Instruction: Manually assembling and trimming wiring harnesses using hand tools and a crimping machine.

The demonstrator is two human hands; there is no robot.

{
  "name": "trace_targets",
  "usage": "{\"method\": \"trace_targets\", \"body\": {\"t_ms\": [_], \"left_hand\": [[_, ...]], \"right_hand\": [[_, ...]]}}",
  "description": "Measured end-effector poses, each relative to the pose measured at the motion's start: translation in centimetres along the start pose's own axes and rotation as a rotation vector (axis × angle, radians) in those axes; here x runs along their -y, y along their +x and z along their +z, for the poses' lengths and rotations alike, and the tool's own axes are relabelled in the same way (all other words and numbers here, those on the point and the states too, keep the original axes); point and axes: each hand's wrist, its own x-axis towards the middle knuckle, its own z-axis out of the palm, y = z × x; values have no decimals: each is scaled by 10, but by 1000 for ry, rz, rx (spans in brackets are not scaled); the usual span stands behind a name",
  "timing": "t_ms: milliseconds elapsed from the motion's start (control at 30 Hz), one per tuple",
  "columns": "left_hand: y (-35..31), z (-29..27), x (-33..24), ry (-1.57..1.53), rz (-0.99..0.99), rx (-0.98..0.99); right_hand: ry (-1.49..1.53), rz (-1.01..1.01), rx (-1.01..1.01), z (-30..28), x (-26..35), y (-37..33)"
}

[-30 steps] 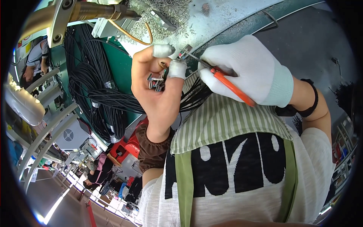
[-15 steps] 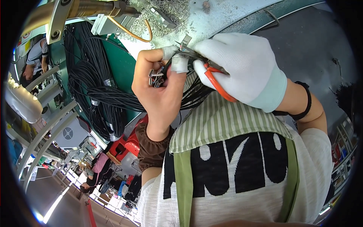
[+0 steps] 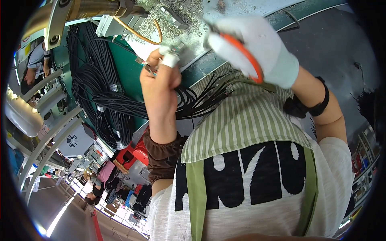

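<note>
Bare left hand [image 3: 159,86], with two white wrapped coverings on thumb and forefinger, the tips closed in a pinch on a small rectangular silvery metal connector [image 3: 178,49] above the worktop's edge. Further metal-tipped ends [image 3: 147,67] project at the left side of the same hand; their number cannot be told. Right hand [image 3: 257,48], in a white fine-knit glove, blurred and apart from the left, its fingers wrapped around one hand tool with a curved orange handle [image 3: 250,58]; how far the tool's jaws stand open cannot be told. Smooth black cables [image 3: 120,105], too many to count, lie in looped, tied bundles at left and run below the left hand toward the green-and-white striped cloth apron [image 3: 241,124]. Pale worktop [image 3: 237,8], strewn with countless short silvery metal clippings [image 3: 194,16], beside a green surface [image 3: 130,76]. Beyond: grey floor [image 3: 321,44], one pale box with a round vent [image 3: 74,140], red plastic seating [image 3: 126,158] and two other people [image 3: 105,174].
</note>
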Motion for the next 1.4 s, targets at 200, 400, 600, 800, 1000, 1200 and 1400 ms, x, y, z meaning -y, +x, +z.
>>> {"method": "trace_targets", "body": {"t_ms": [200, 400, 600, 800, 1000, 1200, 1400], "left_hand": [[42, -4, -16, 34, 92, 9], [62, -8, -32, 202, 115, 55], [69, -10, -40, 403, 132, 144], [63, 4, -44, 712, 290, 89], [59, 10, -43, 654, 335, 80], [59, 11, -45, 662, 283, 48], [51, 0, -33, 307, 159, 58]], "right_hand": [[115, -48, -144, -4, -15, 62], [532, 314, 213, -21, -6, 90], [491, 173, 183, -19, -14, 88], [533, 196, 228, -22, -13, 89], [599, 261, 255, -23, -11, 89], [469, 203, 253, -22, -10, 91], [-8, -263, -248, -8, -14, 69]]}}
